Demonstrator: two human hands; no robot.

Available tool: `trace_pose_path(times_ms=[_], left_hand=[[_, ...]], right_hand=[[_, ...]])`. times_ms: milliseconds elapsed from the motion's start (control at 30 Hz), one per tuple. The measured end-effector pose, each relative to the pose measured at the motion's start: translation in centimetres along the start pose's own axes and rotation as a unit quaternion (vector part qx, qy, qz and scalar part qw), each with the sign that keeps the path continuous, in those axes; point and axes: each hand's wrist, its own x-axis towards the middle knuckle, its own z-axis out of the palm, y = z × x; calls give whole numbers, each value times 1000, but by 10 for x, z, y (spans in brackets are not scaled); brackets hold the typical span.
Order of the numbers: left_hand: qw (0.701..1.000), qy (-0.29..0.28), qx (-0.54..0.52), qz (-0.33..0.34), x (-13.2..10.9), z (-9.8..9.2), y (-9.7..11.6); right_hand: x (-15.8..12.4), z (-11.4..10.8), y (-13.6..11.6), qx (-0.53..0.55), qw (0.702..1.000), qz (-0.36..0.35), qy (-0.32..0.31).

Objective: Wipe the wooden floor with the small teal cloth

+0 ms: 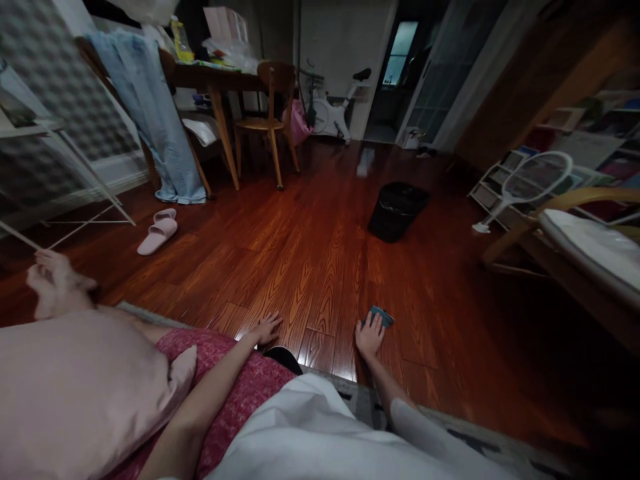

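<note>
My right hand [370, 336] is on the wooden floor, palm down. Its fingers are stretched over a small teal folded cloth [386, 319] that sticks out past the fingertips on the right. Whether the fingers grip the cloth underneath cannot be seen. My left hand [269, 328] rests on the floor beside my body, fingers spread and holding nothing. Just below it, a dark rounded object [284, 359] shows partly against my clothes. A pink pillow [80, 393] covers my lap at lower left.
A black trash bin [395, 212] stands ahead on the wooden floor [300, 267]. Pink slippers [159, 233] lie to the left, near a chair with jeans [145, 113]. A wooden chair [275, 123], white exercise bike [335, 110] and white racket [535, 180] are farther off.
</note>
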Motion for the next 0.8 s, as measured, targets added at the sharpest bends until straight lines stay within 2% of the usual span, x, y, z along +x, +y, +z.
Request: trace_pose_path(times_ms=[100, 167, 233, 300, 367, 467, 533, 633, 700, 800], left_hand=[[1000, 3, -1, 6, -1, -1, 0], [1000, 2, -1, 5, -1, -1, 1], [1000, 0, -1, 2, -1, -1, 1], [1000, 0, -3, 2, -1, 0, 1], [1000, 2, -8, 6, 0, 1, 0], [1000, 8, -14, 10, 1, 3, -2], [1000, 12, -14, 9, 1, 3, -2], [1000, 10, -12, 5, 0, 1, 0], [1000, 5, -12, 2, -1, -1, 2], [1000, 1, -7, -9, -2, -3, 4]], right_hand=[[0, 5, -33, -4, 1000, -5, -25], [-8, 5, -45, -14, 996, -63, -60], [-23, 4, -46, -23, 985, -145, -89], [-42, -1, -36, -22, 967, -229, -107], [-60, -8, -15, -13, 947, -297, -122], [-75, -20, 28, -8, 933, -334, -132], [-72, -26, 54, -15, 945, -302, -122], [-49, -28, 75, -36, 977, -185, -97], [-27, -25, 72, -47, 991, -98, -84], [4, -16, 48, -48, 996, -5, -72]])
